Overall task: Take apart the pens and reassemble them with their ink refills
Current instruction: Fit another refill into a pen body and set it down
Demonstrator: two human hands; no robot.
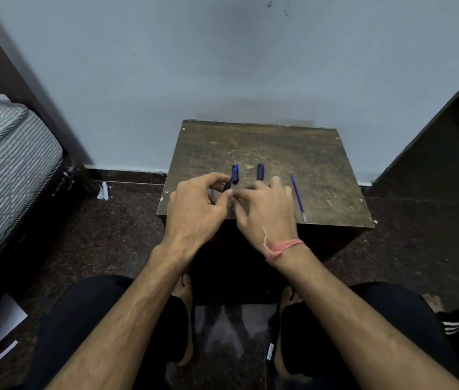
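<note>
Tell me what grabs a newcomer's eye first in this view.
The two bare hands meet at the near edge of a worn dark wooden table: the left hand pinches a black pen part with a blue refill poking out, and the right hand, a pink thread bracelet at its wrist, closes in beside it. A loose blue refill lies to the right, and a black pen piece rests just beyond the fingers.

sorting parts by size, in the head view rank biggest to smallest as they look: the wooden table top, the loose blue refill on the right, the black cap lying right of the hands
1. Wooden table top, largest by far.
2. Loose blue refill, long and thin.
3. Black cap, clearly shorter, though thicker; its near end is partly hidden behind the right hand.
</note>
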